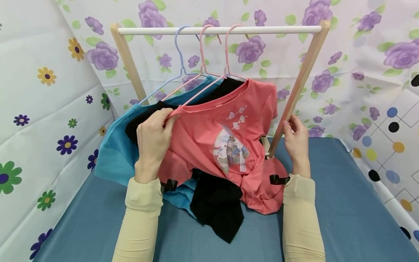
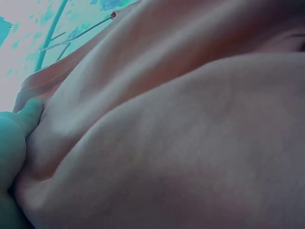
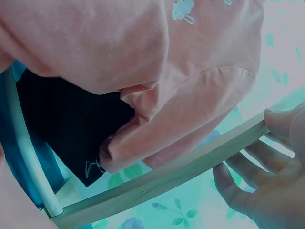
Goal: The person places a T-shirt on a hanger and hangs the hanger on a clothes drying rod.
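A coral T-shirt (image 1: 203,123) with a printed fan and flowers hangs at the front on a pink hanger (image 1: 227,51). My left hand (image 1: 153,142) pinches its shoulder by the neckline; the left wrist view is mostly filled by coral cloth (image 2: 157,143). Behind it hang a black garment (image 1: 226,89) on another pink hanger (image 1: 201,47) and a blue one (image 1: 114,149) on a blue hanger (image 1: 179,51). With thumb and fingers on either side, my right hand (image 1: 297,143) holds the rack's right wooden post (image 1: 299,85), also seen in the right wrist view (image 3: 190,164).
A white rod (image 1: 268,30) carries the hangers, and a second wooden post (image 1: 131,65) supports its left end. Lower parts of the garments bunch on the blue tabletop (image 1: 343,203). Flowered cloth (image 1: 353,40) stands behind, with patterned cloth at both sides.
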`<state>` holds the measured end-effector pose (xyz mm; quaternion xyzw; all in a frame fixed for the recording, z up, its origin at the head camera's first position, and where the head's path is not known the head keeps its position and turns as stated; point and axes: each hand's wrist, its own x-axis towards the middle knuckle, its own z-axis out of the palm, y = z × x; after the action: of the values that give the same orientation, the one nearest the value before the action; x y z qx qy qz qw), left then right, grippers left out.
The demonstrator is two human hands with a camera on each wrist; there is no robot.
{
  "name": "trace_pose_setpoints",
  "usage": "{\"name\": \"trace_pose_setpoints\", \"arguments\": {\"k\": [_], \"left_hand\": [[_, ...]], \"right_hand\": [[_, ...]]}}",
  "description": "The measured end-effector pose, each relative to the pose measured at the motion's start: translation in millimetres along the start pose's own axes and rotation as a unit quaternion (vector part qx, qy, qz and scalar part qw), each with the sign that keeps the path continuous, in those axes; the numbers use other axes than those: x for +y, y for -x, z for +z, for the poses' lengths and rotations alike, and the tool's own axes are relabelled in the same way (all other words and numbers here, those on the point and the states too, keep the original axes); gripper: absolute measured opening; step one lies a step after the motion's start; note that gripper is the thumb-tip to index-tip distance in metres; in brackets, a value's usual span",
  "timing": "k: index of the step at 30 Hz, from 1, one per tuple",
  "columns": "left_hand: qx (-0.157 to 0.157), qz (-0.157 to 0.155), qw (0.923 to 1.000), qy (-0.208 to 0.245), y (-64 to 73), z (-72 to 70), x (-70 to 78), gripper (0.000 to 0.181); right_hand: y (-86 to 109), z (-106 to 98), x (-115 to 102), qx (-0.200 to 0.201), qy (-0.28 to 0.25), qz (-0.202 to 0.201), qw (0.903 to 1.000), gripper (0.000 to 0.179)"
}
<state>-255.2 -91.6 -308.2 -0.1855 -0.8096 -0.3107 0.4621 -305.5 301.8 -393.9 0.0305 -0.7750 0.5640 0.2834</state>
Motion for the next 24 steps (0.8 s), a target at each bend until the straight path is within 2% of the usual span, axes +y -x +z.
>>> {"name": "trace_pose_setpoints", "arguments": {"k": [9, 14, 18, 24], "left_hand": [[-0.005, -0.006, 0.9999, -0.012, 6.6, -0.3, -9.7, 0.025], [-0.006, -0.010, 0.9992, -0.038, 8.2, -3.0, -13.6, 0.029], [-0.005, -0.014, 0.9984, -0.054, 11.6, -7.4, -13.5, 0.032], [-0.007, -0.003, 0.9982, -0.059, 17.0, -14.6, -9.2, 0.039]], "right_hand": [[2.0, -1.3, 0.0, -0.006, -0.002, 0.006, 1.0000, 0.042], [4.4, -1.2, -2.8, -0.003, 0.005, 0.007, 1.0000, 0.042], [4.8, -0.7, -3.6, -0.005, 0.005, 0.004, 1.0000, 0.042], [4.6, -0.9, -6.2, -0.011, 0.013, 0.010, 0.9998, 0.044]]}}
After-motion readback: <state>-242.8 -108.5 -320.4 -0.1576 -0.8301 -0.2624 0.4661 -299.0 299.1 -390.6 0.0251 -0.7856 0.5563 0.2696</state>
